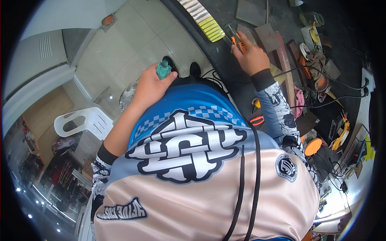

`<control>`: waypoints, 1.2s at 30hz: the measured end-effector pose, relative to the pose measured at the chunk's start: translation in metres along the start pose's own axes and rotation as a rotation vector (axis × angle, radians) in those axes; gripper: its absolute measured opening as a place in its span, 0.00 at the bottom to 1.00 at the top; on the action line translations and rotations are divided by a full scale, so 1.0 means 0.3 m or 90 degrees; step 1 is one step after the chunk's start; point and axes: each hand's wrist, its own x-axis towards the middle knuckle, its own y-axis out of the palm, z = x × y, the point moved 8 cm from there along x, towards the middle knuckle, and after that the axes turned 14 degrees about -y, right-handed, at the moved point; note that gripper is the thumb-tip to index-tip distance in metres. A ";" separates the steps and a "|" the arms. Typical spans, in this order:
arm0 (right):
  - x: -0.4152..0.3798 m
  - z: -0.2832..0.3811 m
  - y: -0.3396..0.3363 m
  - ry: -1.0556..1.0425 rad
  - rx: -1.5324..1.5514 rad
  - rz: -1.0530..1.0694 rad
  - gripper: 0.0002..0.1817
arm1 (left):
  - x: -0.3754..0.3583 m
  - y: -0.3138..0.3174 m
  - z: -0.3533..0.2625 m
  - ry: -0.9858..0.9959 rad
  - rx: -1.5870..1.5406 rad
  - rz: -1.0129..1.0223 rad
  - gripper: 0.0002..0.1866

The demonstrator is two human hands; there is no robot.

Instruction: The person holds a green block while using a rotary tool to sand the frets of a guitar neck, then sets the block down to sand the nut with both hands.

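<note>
My left hand [155, 82] is closed around a small teal-green lump [164, 70], rough and roughly figure-shaped, held in front of my waist above the floor. Its exact kind I cannot make out. Over the dark workbench, my right hand [253, 56] grips orange-handled pliers [236, 40], their dark metal head pointing up and left. The fingers partly cover the handles. Just left of the pliers lies a long row of yellow and white strips [211, 29] along the bench edge.
The dark workbench [241, 90] carries flat dark plates [266, 39], a reddish wooden strip [284, 60], a red-handled tool [256, 120] and an orange disc [313, 147]. Black cables [337, 79] cross it. A white plastic chair [86, 120] stands at left on the tiled floor [132, 40].
</note>
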 end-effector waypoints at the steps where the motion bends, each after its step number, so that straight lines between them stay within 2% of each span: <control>1: -0.002 -0.002 -0.012 0.010 -0.005 0.000 0.32 | 0.000 0.002 -0.001 -0.003 0.005 0.000 0.18; 7: -0.062 0.124 -0.145 -0.045 0.158 -0.023 0.31 | 0.009 0.018 -0.002 0.025 -0.013 0.009 0.19; 11: -0.111 0.299 -0.216 -0.130 0.279 0.056 0.30 | 0.014 0.038 -0.015 0.021 -0.007 0.030 0.19; 15: -0.124 0.424 -0.257 -0.196 0.324 0.137 0.31 | 0.018 0.059 -0.023 0.045 0.004 0.046 0.19; 22: -0.115 0.472 -0.264 -0.264 0.267 0.178 0.32 | 0.019 0.061 -0.013 0.044 -0.002 0.057 0.18; 31: -0.131 0.494 -0.248 -0.228 0.236 0.201 0.30 | 0.010 0.040 -0.017 0.010 0.004 0.054 0.17; 36: -0.106 0.411 -0.196 -0.153 0.279 0.146 0.30 | 0.010 0.029 -0.012 0.012 -0.013 0.019 0.17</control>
